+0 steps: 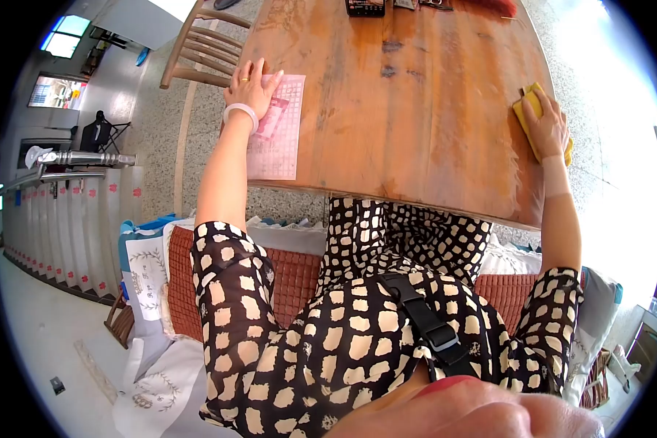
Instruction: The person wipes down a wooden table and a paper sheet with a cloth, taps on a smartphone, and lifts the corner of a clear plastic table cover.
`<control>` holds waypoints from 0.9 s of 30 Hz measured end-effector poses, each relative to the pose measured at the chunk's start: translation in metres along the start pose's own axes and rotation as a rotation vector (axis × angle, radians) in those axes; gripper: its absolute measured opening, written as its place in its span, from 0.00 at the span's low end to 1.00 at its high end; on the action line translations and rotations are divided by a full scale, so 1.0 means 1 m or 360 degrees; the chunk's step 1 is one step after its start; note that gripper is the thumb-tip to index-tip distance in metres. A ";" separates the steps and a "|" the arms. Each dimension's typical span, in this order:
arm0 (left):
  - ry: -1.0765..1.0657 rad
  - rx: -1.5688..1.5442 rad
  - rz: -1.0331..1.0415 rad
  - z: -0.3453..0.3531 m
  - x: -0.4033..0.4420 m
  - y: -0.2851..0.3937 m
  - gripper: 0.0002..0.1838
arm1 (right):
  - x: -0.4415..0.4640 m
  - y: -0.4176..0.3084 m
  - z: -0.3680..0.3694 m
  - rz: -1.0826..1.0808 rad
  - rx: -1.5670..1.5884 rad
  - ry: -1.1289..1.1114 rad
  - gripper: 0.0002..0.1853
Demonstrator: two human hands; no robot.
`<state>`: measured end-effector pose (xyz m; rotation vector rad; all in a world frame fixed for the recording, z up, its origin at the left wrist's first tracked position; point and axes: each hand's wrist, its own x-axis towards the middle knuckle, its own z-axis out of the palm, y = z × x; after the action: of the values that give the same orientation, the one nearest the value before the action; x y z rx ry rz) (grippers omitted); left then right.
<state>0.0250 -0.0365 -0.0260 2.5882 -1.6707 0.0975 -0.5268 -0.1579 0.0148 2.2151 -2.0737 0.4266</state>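
Observation:
My left hand (252, 90) rests on the left edge of the wooden table (387, 131), fingers spread, with a ring and a pale bracelet on. Beneath it lies a pink grid-printed sheet (287, 139), and a darker pink rectangular paper (272, 117) is on top of that, partly covered by the hand. At the table's right edge, my right hand (548, 130) presses a yellow cloth (524, 120) against the wood, its fingers curled over it. Wet-looking streaks mark the tabletop near the cloth.
A phone-like black device (366, 7) and small items lie at the table's far edge, with something red (498, 6) at the far right. A wooden chair (206, 47) stands beyond the left side. Behind me is a bench with brown woven mats (186, 285).

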 end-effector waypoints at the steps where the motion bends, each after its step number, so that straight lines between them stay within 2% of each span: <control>1: 0.0009 -0.0008 0.0003 0.001 0.000 0.000 0.39 | 0.012 -0.004 0.004 0.0072 -0.0018 -0.0014 0.30; 6: -0.0017 0.0011 -0.0016 -0.003 -0.002 0.003 0.40 | 0.055 -0.028 0.019 0.0373 -0.0167 -0.0092 0.35; 9: -0.0026 0.0015 -0.0023 -0.005 -0.003 0.005 0.40 | 0.064 -0.054 0.026 0.0417 -0.0189 -0.0089 0.35; 11: -0.0029 0.0023 -0.0031 -0.006 -0.004 0.006 0.39 | 0.058 -0.089 0.027 0.0270 -0.0122 -0.0132 0.34; 13: -0.0033 0.0042 -0.0047 -0.008 -0.005 0.008 0.38 | 0.039 -0.133 0.024 -0.0055 -0.0141 -0.0052 0.33; 15: -0.0019 0.0024 -0.0067 -0.013 -0.008 0.013 0.38 | 0.028 -0.178 0.030 -0.0254 0.0005 -0.0151 0.33; 17: -0.0002 0.0008 -0.0068 -0.015 -0.008 0.012 0.37 | 0.005 -0.220 0.038 -0.0570 0.0216 -0.0008 0.33; 19: 0.0013 -0.0009 -0.0053 -0.012 -0.007 0.011 0.37 | -0.019 -0.265 0.035 -0.0826 0.0174 -0.0085 0.33; 21: 0.0026 -0.0014 -0.0036 -0.009 -0.007 0.010 0.37 | -0.043 -0.299 0.045 -0.1049 0.0343 -0.0032 0.34; 24: 0.0009 -0.0055 -0.0040 -0.017 -0.009 0.013 0.38 | -0.069 -0.316 0.031 -0.1254 0.0486 -0.0179 0.33; 27: 0.0004 -0.0066 -0.0055 -0.019 -0.009 0.014 0.38 | -0.093 -0.308 0.026 -0.1407 0.0568 -0.0154 0.32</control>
<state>0.0080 -0.0324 -0.0078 2.5845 -1.6083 0.0641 -0.2233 -0.0493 0.0075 3.0815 -0.8860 0.6196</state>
